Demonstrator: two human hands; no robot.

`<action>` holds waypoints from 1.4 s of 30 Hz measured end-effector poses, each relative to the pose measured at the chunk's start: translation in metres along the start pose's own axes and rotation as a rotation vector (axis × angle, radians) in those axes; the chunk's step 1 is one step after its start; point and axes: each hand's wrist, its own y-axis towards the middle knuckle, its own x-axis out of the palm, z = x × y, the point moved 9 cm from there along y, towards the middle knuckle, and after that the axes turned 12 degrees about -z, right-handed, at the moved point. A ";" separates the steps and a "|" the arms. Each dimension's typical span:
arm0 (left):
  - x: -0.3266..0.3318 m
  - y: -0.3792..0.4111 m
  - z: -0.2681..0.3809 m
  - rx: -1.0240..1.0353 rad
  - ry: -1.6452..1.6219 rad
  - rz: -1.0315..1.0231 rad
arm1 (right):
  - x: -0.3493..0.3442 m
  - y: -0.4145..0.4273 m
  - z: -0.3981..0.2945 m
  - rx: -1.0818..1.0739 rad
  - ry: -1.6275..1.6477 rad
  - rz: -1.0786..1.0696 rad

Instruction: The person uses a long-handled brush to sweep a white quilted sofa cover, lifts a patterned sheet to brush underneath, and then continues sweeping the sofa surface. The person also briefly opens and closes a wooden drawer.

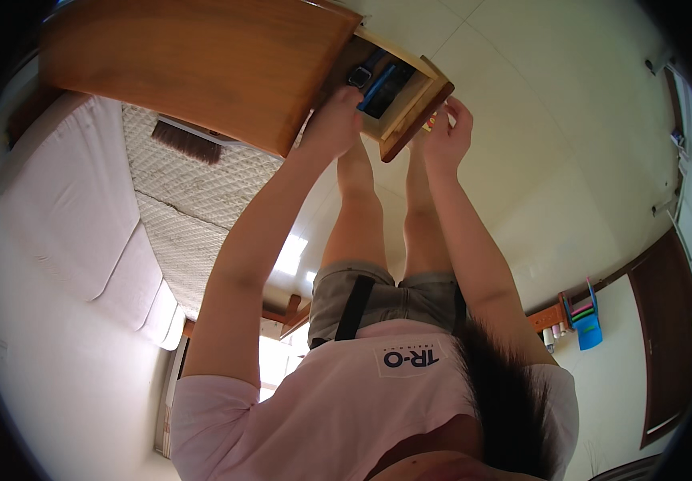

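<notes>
A wooden drawer [421, 114] is pulled out from a brown wooden cabinet [201, 66]. In it lie a smartwatch [359, 76] with a dark strap, a blue long item [377, 87] and a black item [392, 90]. My left hand [337, 117] is at the drawer's near side, fingers curled beside the smartwatch; whether it grips anything is hidden. My right hand [449, 132] is at the outer face of the drawer front, its fingers bent near the top edge. A small yellow-and-red item [430, 122] shows between this hand and the drawer front; its hold is unclear.
Left of my arms is a quilted mattress [189, 210] with a dark-bristled brush [186, 139] on it, partly under the cabinet's overhang in view. A pale padded headboard [81, 198] stands beyond. My legs are below the drawer. A blue holder [588, 330] hangs at the right wall.
</notes>
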 end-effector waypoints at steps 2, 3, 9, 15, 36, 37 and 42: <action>-0.033 -0.035 0.051 0.229 0.137 0.151 | 0.000 -0.003 0.055 0.197 0.058 -0.032; -0.051 -0.049 0.072 0.342 0.205 0.229 | 0.012 -0.005 0.085 0.350 0.303 -0.098; -0.138 -0.071 0.072 0.275 0.587 0.696 | 0.057 -0.011 0.114 0.708 0.912 -0.306; -0.148 -0.058 0.056 0.269 0.564 0.743 | 0.068 0.009 0.116 0.689 0.904 -0.298; -0.155 -0.059 0.058 0.197 0.480 0.737 | 0.157 0.022 0.052 0.687 0.893 -0.553; -0.156 -0.059 0.058 0.191 0.479 0.735 | 0.160 0.022 0.045 0.695 0.882 -0.557; -0.156 -0.059 0.055 0.193 0.481 0.742 | 0.183 0.023 0.016 0.706 0.901 -0.619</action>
